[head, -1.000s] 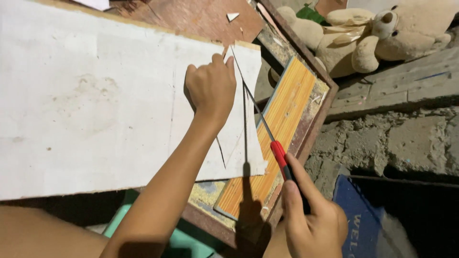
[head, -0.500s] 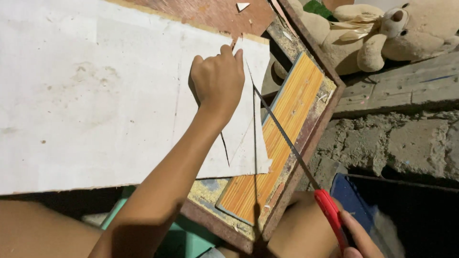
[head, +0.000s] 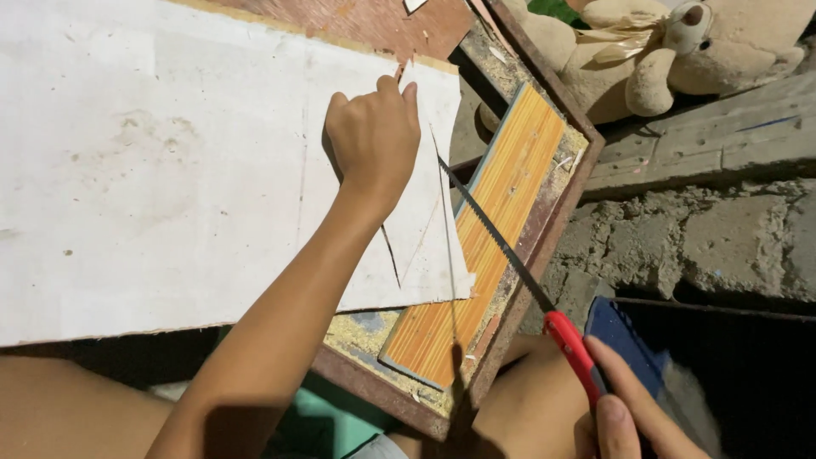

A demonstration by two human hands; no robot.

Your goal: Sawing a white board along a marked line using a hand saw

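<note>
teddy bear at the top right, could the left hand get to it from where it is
Probably yes. The left hand presses on the white board, and only the saw blade and the orange striped panel lie between it and the teddy bear; nothing walls it off.

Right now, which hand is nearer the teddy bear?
Left. The left hand presses on the white board, across the orange panel from the teddy bear; the right hand grips the saw handle at the bottom edge.
</note>
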